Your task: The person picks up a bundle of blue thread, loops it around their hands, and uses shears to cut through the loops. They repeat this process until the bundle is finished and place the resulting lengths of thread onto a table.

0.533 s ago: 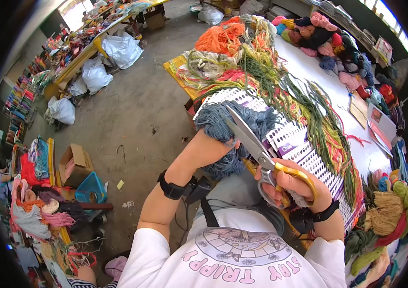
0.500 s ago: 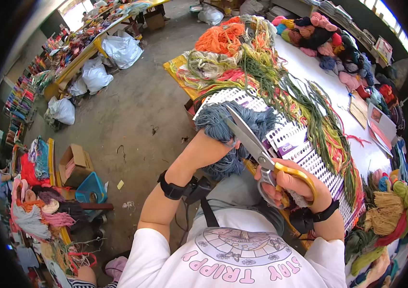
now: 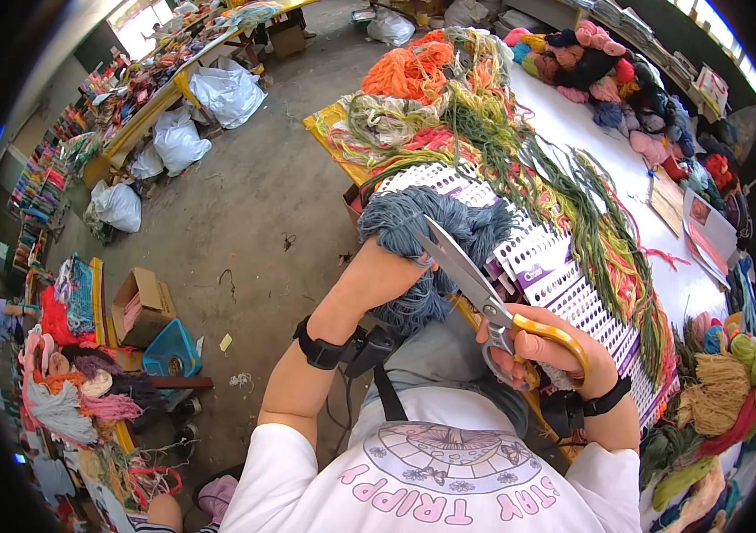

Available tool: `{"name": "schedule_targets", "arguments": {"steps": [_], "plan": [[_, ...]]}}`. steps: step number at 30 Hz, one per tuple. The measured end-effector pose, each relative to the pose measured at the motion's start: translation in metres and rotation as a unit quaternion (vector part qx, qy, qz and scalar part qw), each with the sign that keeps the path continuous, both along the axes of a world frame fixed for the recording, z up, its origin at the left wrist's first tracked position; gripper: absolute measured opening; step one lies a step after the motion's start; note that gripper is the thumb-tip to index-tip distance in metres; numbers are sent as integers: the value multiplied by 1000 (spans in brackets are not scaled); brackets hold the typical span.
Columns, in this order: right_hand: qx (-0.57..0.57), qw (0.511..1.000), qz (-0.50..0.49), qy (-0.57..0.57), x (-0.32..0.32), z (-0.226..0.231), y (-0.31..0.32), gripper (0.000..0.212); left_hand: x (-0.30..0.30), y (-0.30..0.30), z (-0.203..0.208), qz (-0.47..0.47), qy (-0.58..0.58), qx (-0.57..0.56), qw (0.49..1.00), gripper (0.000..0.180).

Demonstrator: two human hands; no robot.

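Note:
A thick bundle of blue-grey yarn (image 3: 413,220) hangs over the table's near edge. My left hand (image 3: 396,271) is closed around it, with the fingers partly buried in the strands. In my right hand (image 3: 538,348) is a large pair of scissors (image 3: 477,284) with yellow-edged handles and long silver blades. The blades lie nearly together, pointing away from me across the yarn. Their tips rest at the bundle or just over it; I cannot tell if strands are between them. White cards with rows of dark dots (image 3: 542,266) lie beneath and beside the bundle.
Green, yellow and red yarn strands (image 3: 564,204) trail over the table, with an orange heap (image 3: 409,73) at its far end. Coloured skeins (image 3: 609,80) are piled along the right. To my left are a cardboard box (image 3: 142,306), a blue basket (image 3: 172,348) and white sacks (image 3: 180,140).
The scissor blades have come closer together, and their tips have shifted slightly toward me. My left hand keeps its hold on the yarn in nearly the same place.

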State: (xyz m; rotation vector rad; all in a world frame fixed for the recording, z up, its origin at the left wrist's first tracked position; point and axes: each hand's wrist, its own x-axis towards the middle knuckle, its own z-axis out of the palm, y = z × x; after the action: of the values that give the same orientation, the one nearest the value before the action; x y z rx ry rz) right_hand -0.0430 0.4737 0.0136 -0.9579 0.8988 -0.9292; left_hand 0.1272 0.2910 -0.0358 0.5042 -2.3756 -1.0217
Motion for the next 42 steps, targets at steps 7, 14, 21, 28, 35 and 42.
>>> {"name": "schedule_targets", "arguments": {"steps": [7, 14, 21, 28, 35, 42], "plan": [[2, 1000, 1, -11, 0, -7, -6, 48, 0, 11, 2, 30, -34, 3, 999, 16], [11, 999, -33, -28, 9, 2, -9, 48, 0, 14, -1, 50, -40, -143, 988, 24], [14, 997, -48, -57, 11, -5, -13, 49, -1, 17, -8, 90, -39, -38, 994, 20], [55, 995, -33, -82, 11, -2, -24, 49, 0, 22, 11, 90, -24, 55, 994, 20], [96, 985, -67, -130, 7, 2, -33, 52, 4, 12, -12, 70, 2, -75, 995, 19], [-135, 911, -342, 189, 23, 16, -75, 28, 8, 8, 6, -33, 74, 413, 907, 19]]}}
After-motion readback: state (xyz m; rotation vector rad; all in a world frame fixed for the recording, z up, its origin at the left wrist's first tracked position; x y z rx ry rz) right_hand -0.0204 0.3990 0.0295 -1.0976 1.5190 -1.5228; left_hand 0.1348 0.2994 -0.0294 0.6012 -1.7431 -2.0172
